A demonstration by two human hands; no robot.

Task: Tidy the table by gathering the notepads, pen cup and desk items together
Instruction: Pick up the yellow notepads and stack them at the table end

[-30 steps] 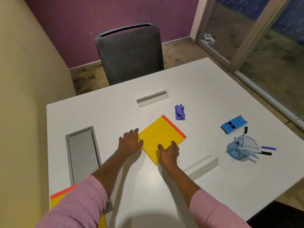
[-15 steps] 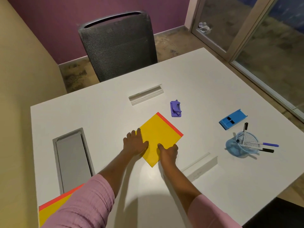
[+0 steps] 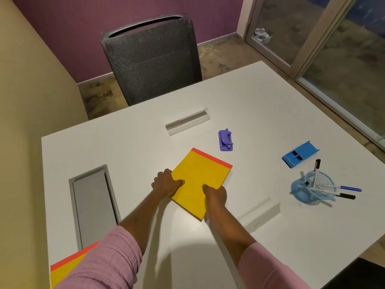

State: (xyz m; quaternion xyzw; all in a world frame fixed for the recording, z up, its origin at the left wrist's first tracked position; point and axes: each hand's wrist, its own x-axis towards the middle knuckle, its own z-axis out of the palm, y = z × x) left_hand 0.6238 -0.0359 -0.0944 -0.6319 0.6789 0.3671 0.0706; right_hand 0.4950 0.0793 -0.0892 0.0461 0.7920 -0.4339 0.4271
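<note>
A yellow notepad [image 3: 200, 180] with a red-orange binding strip along its far edge sits mid-table [image 3: 260, 97], its near corner raised, gripped at its edges by the left hand [image 3: 165, 183] and right hand [image 3: 214, 195].

- One view only, worn on the person's head, looking forward and steeply down.
- It sits close above the white counter [image 3: 260, 101], whose near edge is cropped.
- Both forearms enter from the bottom; a chair [image 3: 152, 59] stands opposite.
</note>
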